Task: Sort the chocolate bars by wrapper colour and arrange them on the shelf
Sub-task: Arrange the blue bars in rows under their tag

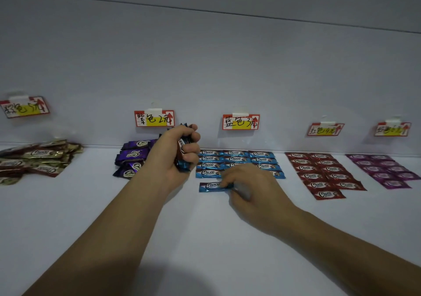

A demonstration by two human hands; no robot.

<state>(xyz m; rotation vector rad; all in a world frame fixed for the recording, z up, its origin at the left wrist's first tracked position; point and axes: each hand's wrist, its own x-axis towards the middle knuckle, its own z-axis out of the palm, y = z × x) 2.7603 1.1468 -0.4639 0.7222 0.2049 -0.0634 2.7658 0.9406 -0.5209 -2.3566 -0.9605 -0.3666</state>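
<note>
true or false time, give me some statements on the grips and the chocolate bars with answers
1. The left grip holds a bundle of blue bars. True.
2. The right grip is empty, lifted off the shelf. False: it holds one end of a single blue bar lying on the shelf.
3. The purple bars lie in a neat flat grid. False: they sit in a loose heap.
4. The red bars lie to the right of the blue rows. True.

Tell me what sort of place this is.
Probably a shop display, or a mock-up of one: handwritten price tags on the back wall, each above a group of chocolate bars in one wrapper colour, such as the blue bars and red bars.
</note>
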